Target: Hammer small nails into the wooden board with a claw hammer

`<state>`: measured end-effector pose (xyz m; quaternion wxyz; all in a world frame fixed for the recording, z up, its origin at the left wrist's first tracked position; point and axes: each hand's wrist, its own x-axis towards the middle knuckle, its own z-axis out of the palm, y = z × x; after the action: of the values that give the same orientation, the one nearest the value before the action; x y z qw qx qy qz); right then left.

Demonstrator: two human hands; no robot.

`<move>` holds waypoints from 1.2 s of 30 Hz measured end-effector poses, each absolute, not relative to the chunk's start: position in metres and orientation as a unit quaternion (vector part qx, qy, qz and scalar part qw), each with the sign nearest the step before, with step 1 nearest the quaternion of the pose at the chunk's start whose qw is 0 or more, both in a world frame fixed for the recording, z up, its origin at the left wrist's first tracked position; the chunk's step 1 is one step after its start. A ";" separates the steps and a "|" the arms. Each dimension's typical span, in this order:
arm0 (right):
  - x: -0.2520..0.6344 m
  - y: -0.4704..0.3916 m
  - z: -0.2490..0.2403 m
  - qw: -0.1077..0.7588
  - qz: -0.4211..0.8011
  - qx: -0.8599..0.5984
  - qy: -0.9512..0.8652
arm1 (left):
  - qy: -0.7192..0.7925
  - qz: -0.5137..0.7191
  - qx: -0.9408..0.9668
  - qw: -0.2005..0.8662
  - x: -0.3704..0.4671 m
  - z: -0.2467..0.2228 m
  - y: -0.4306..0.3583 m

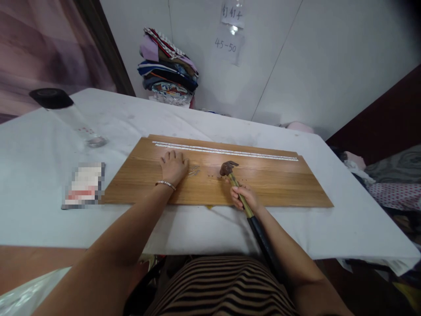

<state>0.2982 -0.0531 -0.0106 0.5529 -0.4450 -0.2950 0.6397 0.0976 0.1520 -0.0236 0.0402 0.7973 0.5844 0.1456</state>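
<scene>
My right hand (245,196) grips a claw hammer (246,206) by the upper part of its handle, its rusty head over the wooden board (283,188). Flat on the left part of the board lies my left hand (174,168), fingers spread, a bracelet on its wrist. Several loose nails (194,171) lie just right of that hand. A row of small dark marks (211,176), perhaps nail heads or holes, runs across the middle of the board, partly behind the hammer head. Two pale measuring strips (226,152) stretch along the board's far side.
The board rests on a table with a white cloth (184,230). At the left lie a clear bottle with a black lid (77,120) and a blurred-out flat object (83,186). Folded clothes (169,70) are stacked by the wall at the back.
</scene>
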 end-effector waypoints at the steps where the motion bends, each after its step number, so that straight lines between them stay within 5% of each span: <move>1: 0.298 -0.053 -0.011 0.553 0.640 -0.443 -0.296 | 0.584 0.147 0.798 0.037 0.097 -0.024 0.152; 36: 0.316 -0.051 -0.002 0.523 0.664 -0.433 -0.314 | 0.584 0.152 0.797 0.018 0.097 -0.028 0.154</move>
<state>0.3160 -0.0510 -0.0018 0.5230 -0.4331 -0.3140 0.6635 0.0966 0.1545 -0.0279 0.0180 0.7969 0.5844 0.1516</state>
